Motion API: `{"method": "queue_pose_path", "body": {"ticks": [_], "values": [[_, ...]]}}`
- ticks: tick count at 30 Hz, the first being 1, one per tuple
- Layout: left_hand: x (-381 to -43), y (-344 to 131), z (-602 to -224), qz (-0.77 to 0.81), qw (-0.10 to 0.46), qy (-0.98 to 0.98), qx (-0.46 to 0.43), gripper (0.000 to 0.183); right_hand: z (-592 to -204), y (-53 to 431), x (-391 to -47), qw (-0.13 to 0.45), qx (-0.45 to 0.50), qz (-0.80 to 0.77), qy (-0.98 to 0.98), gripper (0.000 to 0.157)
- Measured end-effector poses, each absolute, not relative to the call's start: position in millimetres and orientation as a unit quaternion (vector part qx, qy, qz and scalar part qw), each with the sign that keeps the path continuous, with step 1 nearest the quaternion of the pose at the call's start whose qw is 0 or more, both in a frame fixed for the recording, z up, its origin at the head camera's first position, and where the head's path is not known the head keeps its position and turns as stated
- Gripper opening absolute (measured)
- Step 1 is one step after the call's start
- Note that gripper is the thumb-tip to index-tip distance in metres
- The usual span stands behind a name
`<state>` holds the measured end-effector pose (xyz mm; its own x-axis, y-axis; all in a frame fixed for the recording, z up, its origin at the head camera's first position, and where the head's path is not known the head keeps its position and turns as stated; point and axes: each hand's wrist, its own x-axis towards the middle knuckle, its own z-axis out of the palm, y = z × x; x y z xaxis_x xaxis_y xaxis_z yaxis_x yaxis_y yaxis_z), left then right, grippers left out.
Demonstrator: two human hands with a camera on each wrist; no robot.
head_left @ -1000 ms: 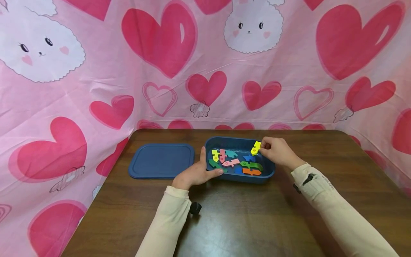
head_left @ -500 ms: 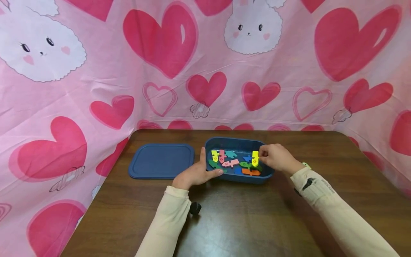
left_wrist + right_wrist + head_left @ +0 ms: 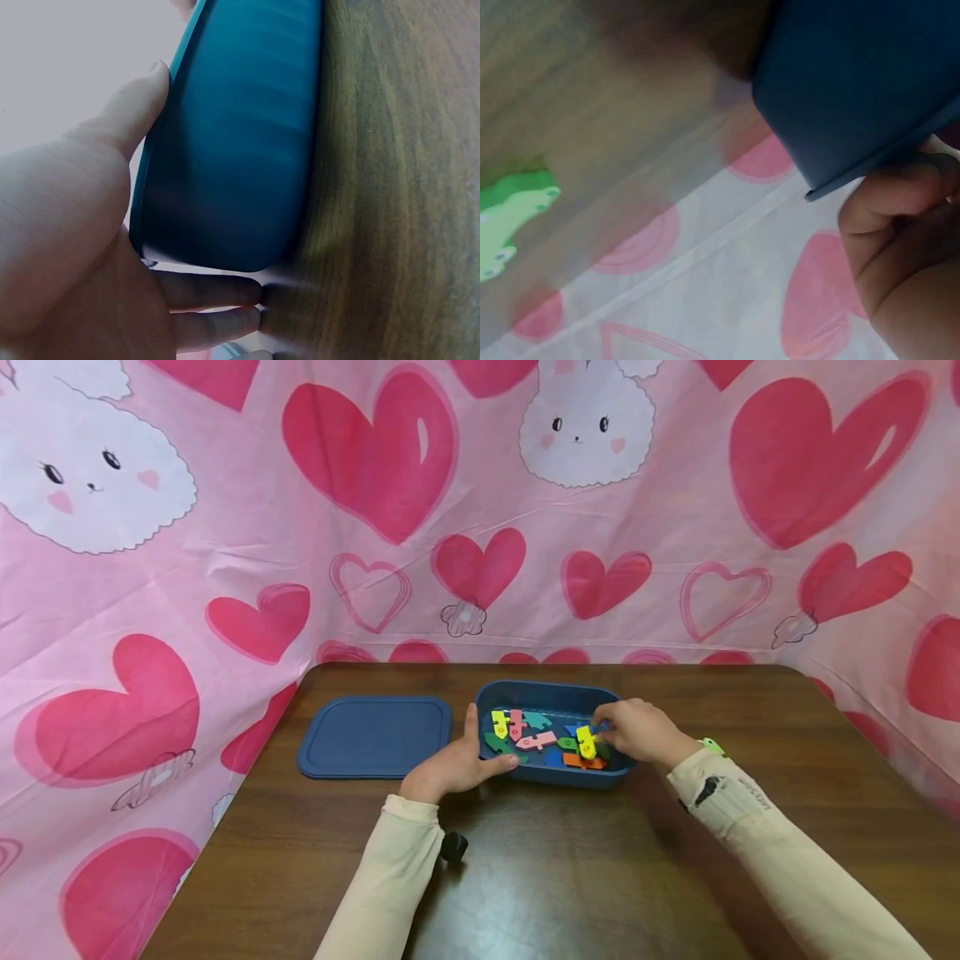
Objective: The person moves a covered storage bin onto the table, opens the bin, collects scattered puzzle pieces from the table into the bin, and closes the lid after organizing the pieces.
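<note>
A blue rectangular box (image 3: 551, 777) holds several flat, notched, arrow-tipped pieces in mixed colours, among them a pink piece (image 3: 536, 742) and an orange piece (image 3: 583, 762). With its fingertips inside the right half, my right hand (image 3: 647, 732) pinches a yellow arrow-tipped piece (image 3: 587, 742) above the others. In the right wrist view the box wall (image 3: 855, 82) hides those fingertips and the piece. My left hand (image 3: 457, 768) rests against the box's left end with straight fingers (image 3: 214, 291), its thumb at the front rim.
A blue lid (image 3: 375, 737) lies flat on the brown wooden table (image 3: 570, 877), left of the box. Behind the right wrist is a green figure (image 3: 510, 217), mostly hidden in the head view. A pink heart-patterned cloth (image 3: 480, 485) hangs behind the table.
My right hand has carried the yellow piece from the box's back right corner forward, down and left, over the green and orange pieces. The green figure has come into view. The left hand stays put.
</note>
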<state>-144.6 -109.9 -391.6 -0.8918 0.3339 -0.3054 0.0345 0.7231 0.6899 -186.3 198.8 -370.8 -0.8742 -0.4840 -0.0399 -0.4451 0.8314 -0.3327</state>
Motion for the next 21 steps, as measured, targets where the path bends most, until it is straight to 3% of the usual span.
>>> {"method": "queue_pose_path", "body": {"ticks": [3, 5, 14, 17, 21], "values": [[-144.5, -109.8, -392.2, 0.359, 0.211, 0.904, 0.098, 0.119, -370.1, 197.2, -184.8, 0.076, -0.243, -0.152, 0.955, 0.029], [-144.3, -109.6, -393.0, 0.362, 0.213, 0.903, 0.095, 0.119, -369.9, 197.6, -183.7, 0.075, -0.240, -0.158, 0.955, 0.027], [-144.0, -106.6, -392.5, 0.361, 0.214, 0.902, 0.098, 0.118, -368.7, 235.9, -174.5, -0.034, -0.175, -0.239, 0.955, 0.012], [-144.4, -105.8, -392.1, 0.362, 0.213, 0.902, 0.101, 0.118, -369.3, 257.5, -169.2, -0.022, -0.163, -0.224, 0.961, 0.013], [-145.1, -106.1, -392.7, 0.361, 0.211, 0.903, 0.099, 0.119, -377.0, 285.7, -161.0, 0.045, -0.161, -0.185, 0.968, 0.022]]}}
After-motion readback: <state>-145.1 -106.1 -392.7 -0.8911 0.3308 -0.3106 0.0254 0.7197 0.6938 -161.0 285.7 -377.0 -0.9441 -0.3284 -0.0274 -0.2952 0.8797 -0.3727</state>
